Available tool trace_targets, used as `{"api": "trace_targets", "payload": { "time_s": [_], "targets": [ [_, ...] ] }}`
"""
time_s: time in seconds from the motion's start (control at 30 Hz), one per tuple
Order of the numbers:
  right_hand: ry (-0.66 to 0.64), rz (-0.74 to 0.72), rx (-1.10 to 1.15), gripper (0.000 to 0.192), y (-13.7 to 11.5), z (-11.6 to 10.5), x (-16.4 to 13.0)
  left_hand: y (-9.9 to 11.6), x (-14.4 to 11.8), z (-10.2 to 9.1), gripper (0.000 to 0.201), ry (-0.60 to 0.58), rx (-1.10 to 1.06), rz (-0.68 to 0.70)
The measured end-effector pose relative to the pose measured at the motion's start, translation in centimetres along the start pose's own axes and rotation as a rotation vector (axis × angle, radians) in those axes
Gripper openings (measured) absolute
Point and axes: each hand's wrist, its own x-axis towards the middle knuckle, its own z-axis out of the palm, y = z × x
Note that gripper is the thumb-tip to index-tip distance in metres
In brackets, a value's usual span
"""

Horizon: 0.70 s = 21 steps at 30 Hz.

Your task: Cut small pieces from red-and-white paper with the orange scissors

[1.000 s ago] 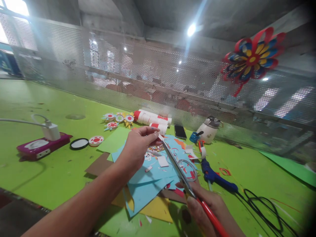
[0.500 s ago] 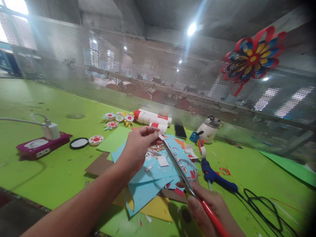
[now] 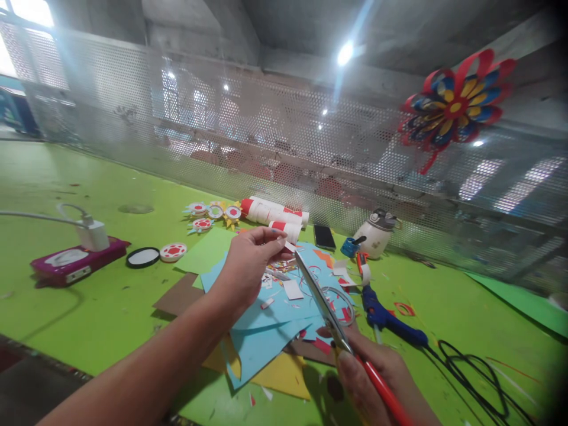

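Between the thumb and fingers of my left hand (image 3: 251, 260) is pinched a small piece of white paper (image 3: 289, 246). My right hand (image 3: 370, 367) grips a pair of scissors (image 3: 320, 299) with red handles. The blades look nearly closed, and their tips are at the edge of the white paper. Beneath both hands lie sheets of light blue paper (image 3: 261, 349) strewn with red, white and orange scraps. A small white paper square (image 3: 293, 290) rests on them.
Right of the papers lies a blue glue gun (image 3: 393, 322) with a coiled black cord. Behind are a phone (image 3: 324, 236), a bottle (image 3: 375, 234) and white-and-red paper rolls (image 3: 273, 211). At left are a purple power strip (image 3: 80, 261) and a black-rimmed disc (image 3: 142, 257). Perforated mesh (image 3: 266, 136) borders the table.
Almost nothing differs. The scissor blades seem to have closed slightly at the paper, while both hands stay in nearly the same place.
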Motion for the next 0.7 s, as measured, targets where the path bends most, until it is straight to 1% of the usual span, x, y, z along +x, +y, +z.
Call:
{"api": "trace_targets", "payload": {
  "time_s": [0.17, 0.6, 0.7],
  "targets": [
    [-0.004, -0.004, -0.028, 0.051, -0.21, -0.18, 0.08, 0.02, -0.12, 0.06, 0.009, 0.006, 0.005, -0.009],
    [0.029, 0.001, -0.059, 0.059, -0.21, 0.08, 0.11, 0.11, -0.19, 0.07, 0.01, 0.016, 0.023, -0.019],
    [0.036, -0.013, -0.064, 0.058, -0.07, 0.1, 0.11, 0.08, -0.18, 0.09, 0.01, 0.011, 0.019, -0.014]
  ]
}}
